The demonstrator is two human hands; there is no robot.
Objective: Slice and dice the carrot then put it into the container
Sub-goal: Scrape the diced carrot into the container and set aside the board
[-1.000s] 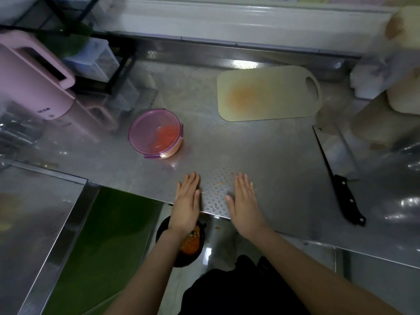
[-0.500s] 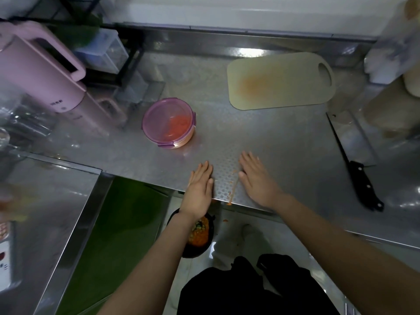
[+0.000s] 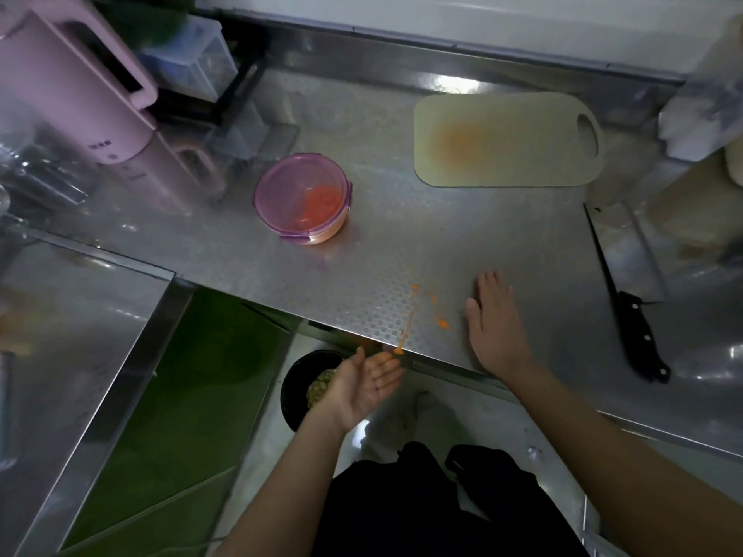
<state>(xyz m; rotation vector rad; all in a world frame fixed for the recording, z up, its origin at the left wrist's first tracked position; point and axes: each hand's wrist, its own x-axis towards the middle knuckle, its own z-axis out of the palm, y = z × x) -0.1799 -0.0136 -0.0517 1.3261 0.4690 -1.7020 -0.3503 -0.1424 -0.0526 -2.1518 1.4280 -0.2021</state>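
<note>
A round container (image 3: 302, 199) with a purple lid on it holds orange carrot pieces and stands on the steel counter (image 3: 374, 251). A few carrot scraps (image 3: 442, 323) lie near the counter's front edge. My right hand (image 3: 492, 323) lies flat on the counter just right of the scraps, fingers apart. My left hand (image 3: 368, 381) is cupped palm up below the counter's edge, under the scraps, with nothing visible in it. A pale cutting board (image 3: 506, 140) with an orange stain lies at the back. A black-handled knife (image 3: 627, 299) rests at the right.
A black bin (image 3: 299, 379) with scraps in it sits on the floor under my left hand. A pink kettle (image 3: 72, 90) and clear boxes (image 3: 193, 60) stand at the back left. White bags (image 3: 707, 110) crowd the right. A steel surface (image 3: 80, 327) lies lower left.
My left hand left the counter and turned palm up below the edge. My right hand slid to the right, leaving a trail of carrot scraps at the edge.
</note>
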